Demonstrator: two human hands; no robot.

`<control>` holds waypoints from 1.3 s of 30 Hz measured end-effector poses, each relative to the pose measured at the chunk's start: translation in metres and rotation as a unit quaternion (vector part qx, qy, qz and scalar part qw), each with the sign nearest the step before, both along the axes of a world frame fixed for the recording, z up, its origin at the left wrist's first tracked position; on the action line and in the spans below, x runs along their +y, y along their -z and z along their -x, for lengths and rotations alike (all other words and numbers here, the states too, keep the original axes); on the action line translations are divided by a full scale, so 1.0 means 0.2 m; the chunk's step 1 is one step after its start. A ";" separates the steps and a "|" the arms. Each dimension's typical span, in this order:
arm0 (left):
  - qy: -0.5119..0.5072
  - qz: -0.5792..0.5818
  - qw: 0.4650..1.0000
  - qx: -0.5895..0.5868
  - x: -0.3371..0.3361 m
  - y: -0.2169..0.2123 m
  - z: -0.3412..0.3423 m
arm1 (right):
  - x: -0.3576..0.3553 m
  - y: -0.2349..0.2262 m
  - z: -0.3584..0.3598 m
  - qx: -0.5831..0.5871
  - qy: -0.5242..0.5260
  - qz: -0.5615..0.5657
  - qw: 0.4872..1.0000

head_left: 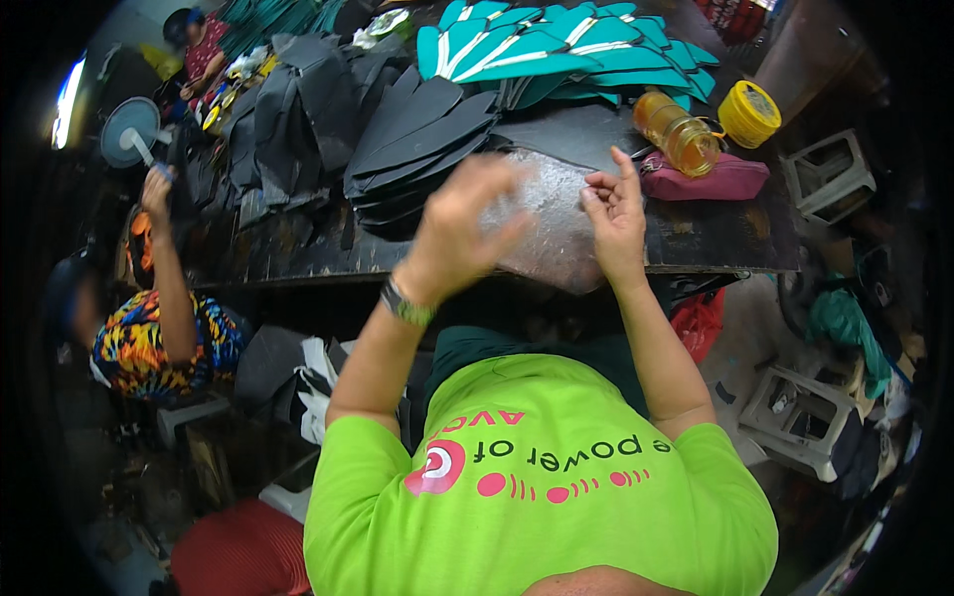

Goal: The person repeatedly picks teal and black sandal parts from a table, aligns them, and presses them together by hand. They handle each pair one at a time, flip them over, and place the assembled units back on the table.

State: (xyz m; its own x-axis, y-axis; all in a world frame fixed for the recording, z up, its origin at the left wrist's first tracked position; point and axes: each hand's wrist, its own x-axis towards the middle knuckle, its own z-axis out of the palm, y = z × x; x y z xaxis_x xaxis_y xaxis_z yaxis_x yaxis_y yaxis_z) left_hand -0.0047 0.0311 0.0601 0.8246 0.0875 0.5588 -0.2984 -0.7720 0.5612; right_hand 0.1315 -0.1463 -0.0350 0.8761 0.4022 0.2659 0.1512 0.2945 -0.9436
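My left hand point(462, 233) hovers above the left side of a clear, crinkled plastic sheet or bag point(552, 214), its fingers smeared by motion. Small pale bits show on the plastic, which lies at the dark table's near edge. At its right side is my right hand point(618, 219), index finger raised, thumb drawn in against a curled finger. Anything pinched there is too small to make out. Beyond my left hand lies a fanned stack of black cut pieces point(417, 139). Farther back are layered teal pieces with white strips point(556, 45).
A glass jar point(676, 134) lies tilted on a maroon pouch point(706, 179), beside a yellow tub point(748, 114). Plastic stools point(800, 422) stand on the right. At left, a co-worker's hand point(157, 194) holds the pale handle of a round blue object point(131, 129).
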 end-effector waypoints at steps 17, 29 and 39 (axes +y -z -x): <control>-0.288 0.053 0.917 0.271 -0.48 0.69 1.06 | -0.04 0.00 0.04 -0.067 -0.044 0.030 0.996; -0.164 0.131 0.824 0.526 -0.50 0.21 1.16 | -0.05 0.00 0.04 -0.071 -0.052 0.041 0.995; 0.310 0.014 0.885 0.347 -0.87 0.73 0.19 | -0.04 0.00 0.02 -0.116 -0.039 0.067 0.990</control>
State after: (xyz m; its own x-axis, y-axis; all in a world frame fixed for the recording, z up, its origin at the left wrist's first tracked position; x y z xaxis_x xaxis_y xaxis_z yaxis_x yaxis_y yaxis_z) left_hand -0.0429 -0.1424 -0.0852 0.8624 -0.4971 -0.0960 -0.2367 -0.5635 0.7915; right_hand 0.1280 -0.1550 -0.0359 0.7629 0.5109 0.3961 0.3499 0.1888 -0.9176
